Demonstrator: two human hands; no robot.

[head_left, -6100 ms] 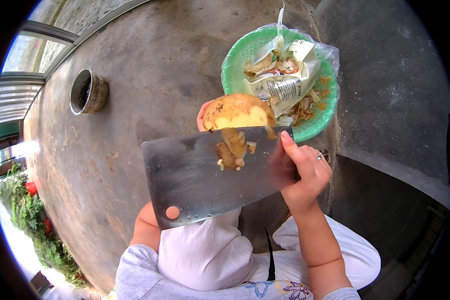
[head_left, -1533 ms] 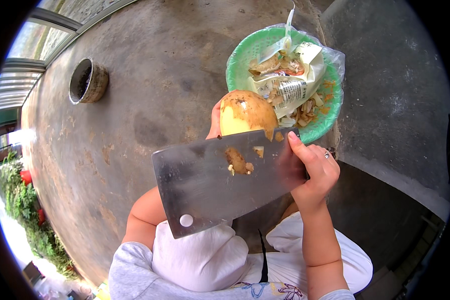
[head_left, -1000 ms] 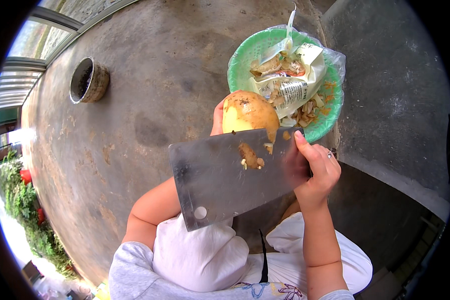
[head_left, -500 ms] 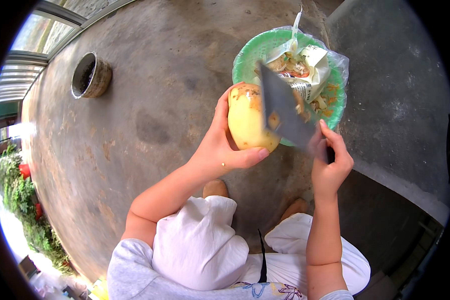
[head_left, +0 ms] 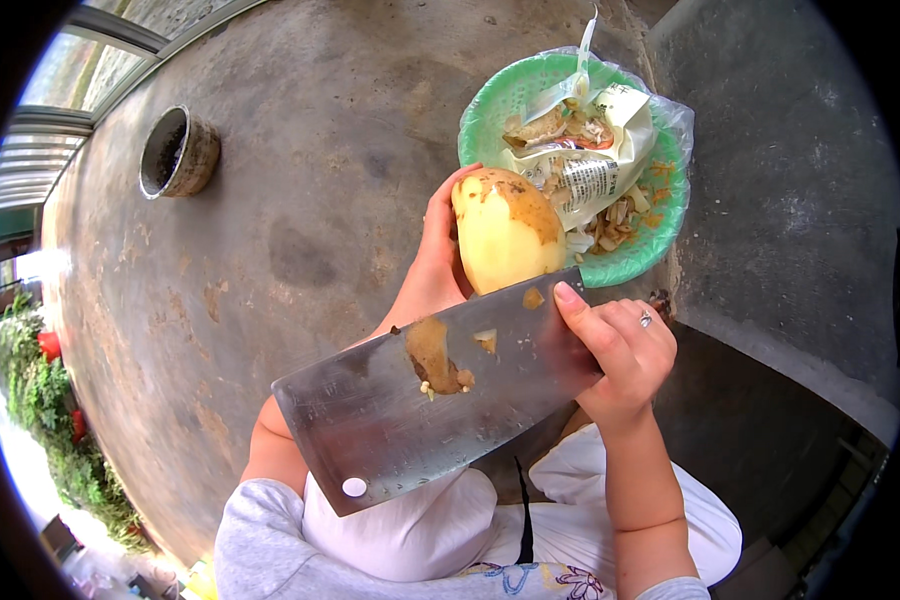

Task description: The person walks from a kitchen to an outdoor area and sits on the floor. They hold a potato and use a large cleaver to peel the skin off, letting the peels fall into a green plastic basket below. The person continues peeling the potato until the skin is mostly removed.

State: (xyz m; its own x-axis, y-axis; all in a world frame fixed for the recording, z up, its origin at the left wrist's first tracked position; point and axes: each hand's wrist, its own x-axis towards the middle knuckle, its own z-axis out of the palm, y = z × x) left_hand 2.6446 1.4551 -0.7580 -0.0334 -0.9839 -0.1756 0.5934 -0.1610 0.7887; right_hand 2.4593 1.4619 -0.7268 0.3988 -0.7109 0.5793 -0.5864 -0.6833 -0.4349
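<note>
A large, partly peeled potato [head_left: 502, 245] is gripped from its left side by my left hand [head_left: 434, 268]. Its flesh is pale yellow, with brown skin left on the top and right. My right hand [head_left: 625, 355] holds a broad cleaver [head_left: 380, 430] by its handle end, thumb pressed on the blade. The blade lies broadside across the view, its upper edge against or just below the potato's bottom; I cannot tell if they touch. It hides my left thumb and wrist. A strip of peel [head_left: 432, 358] and smaller scraps stick to the blade.
Beyond my hands a green basin [head_left: 485, 115] lined with clear plastic holds peelings [head_left: 615, 225] and a crumpled printed wrapper [head_left: 625, 120]. A worn bucket [head_left: 198, 158] stands on the concrete floor at far left. A grey raised slab [head_left: 780, 200] borders the right; potted plants [head_left: 40, 390] stand far left.
The cleaver has swung down and left from beside the potato's right side, its flat now turned toward me. The potato stays in my left hand, and its right side now shows.
</note>
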